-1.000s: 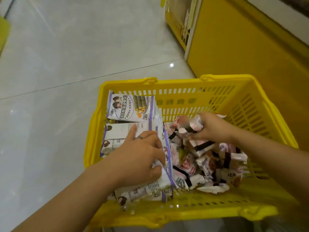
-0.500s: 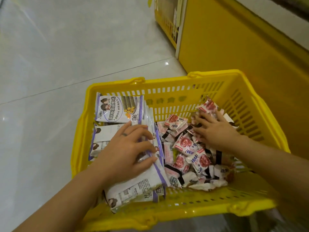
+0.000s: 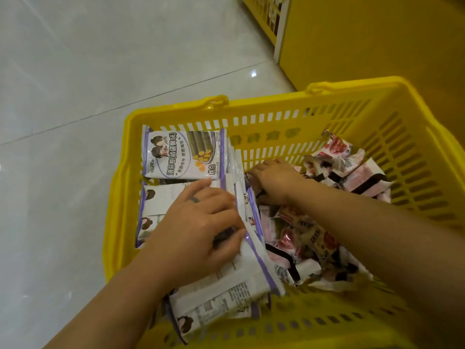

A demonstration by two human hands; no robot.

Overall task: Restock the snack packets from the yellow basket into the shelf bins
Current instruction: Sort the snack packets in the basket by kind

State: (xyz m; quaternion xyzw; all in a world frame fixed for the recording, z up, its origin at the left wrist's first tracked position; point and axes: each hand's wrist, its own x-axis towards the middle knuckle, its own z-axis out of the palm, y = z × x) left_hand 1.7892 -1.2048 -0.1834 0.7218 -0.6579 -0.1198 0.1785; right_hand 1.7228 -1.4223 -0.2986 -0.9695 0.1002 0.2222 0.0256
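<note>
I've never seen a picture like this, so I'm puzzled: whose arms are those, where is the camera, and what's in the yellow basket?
There's no robot here: these are a person's two bare hands. The camera sits on that person's head and looks down, so you see what they see. In front is a yellow basket. Around it are pale floor and a yellow shelf. The basket's left side holds big purple packets. Its right side holds a heap of small pink packets. The left hand grips some upright purple packets. The right hand digs among the pink packets. Its fingers are hidden, so I cannot tell whether it holds one.
</note>
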